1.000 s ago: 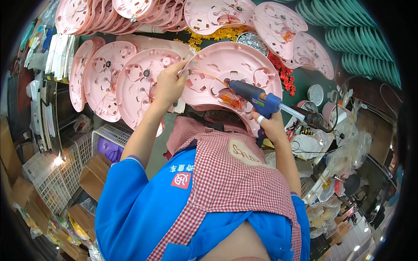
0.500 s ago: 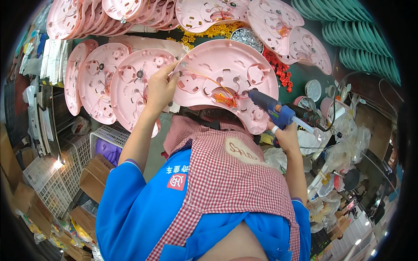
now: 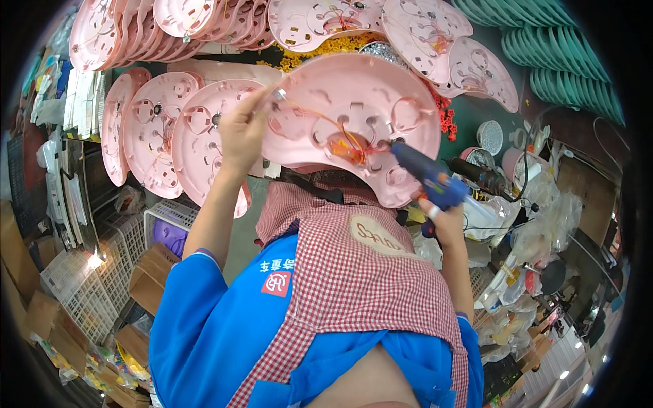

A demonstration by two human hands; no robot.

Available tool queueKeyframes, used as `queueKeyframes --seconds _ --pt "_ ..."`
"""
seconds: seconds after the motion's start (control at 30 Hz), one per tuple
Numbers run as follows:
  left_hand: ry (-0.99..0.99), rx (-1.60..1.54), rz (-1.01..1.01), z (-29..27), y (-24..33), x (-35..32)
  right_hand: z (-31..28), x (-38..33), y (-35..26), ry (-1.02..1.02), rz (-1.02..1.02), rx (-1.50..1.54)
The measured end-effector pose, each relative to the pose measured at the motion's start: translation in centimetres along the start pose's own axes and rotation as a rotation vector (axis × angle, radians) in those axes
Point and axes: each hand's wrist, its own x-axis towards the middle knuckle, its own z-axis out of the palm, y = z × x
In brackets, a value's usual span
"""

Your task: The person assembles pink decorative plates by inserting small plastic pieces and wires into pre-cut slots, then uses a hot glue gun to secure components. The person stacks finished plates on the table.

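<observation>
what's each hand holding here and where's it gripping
The left hand grips the pink plastic disc at its left rim. The right hand holds the blue glue gun by its handle.

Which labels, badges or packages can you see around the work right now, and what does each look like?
Chest badge: on the blue shirt, a small red square with a white mark.
Apron patch: on the red-checked apron bib, a beige oval with dark stitched lettering.
Cardboard boxes: lower left beside the white baskets, plain brown.
Clear plastic bags: right side of the bench, crumpled, contents unclear.
No screens or signs show.
</observation>
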Motion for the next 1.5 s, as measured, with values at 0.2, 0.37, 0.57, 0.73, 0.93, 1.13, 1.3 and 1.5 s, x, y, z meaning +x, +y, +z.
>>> queueKeyframes --seconds 0.2,0.37,0.57,0.73,0.93,1.13,1.3,1.5 --pt "0.128 -0.151 0.002 3.8 -2.8 9.6 -0.2 0.9 -1.5 0.025 -0.121 0.415" --pt "0.008 -0.708 -0.094 8.3 -2.8 12.4 2.0 2.1 -2.8 -0.067 0.049 0.564" --pt "-0.014 0.777 0.473 2.0 -3.8 4.5 3.0 2.6 -0.8 -0.028 -0.054 0.436" --pt "-0.177 0.572 -0.084 2.6 -3.4 0.3 4.7 4.7 2.0 -0.074 -0.009 -0.065" --pt "-0.096 0.562 0.017 2.9 -3.8 -0.3 6.5 6.0 -0.1 -0.102 -0.064 -0.326" --pt "-0.092 0.563 0.042 2.8 -3.6 -0.3 3.9 5.3 0.4 0.001 -0.068 -0.266" --pt "-0.087 0.569 0.074 3.0 -3.9 -0.2 3.4 5.7 0.5 -0.040 0.092 -0.400" --pt "-0.108 0.533 0.011 2.9 -3.5 -0.5 0.8 3.1 2.0 -0.005 -0.027 -0.325"
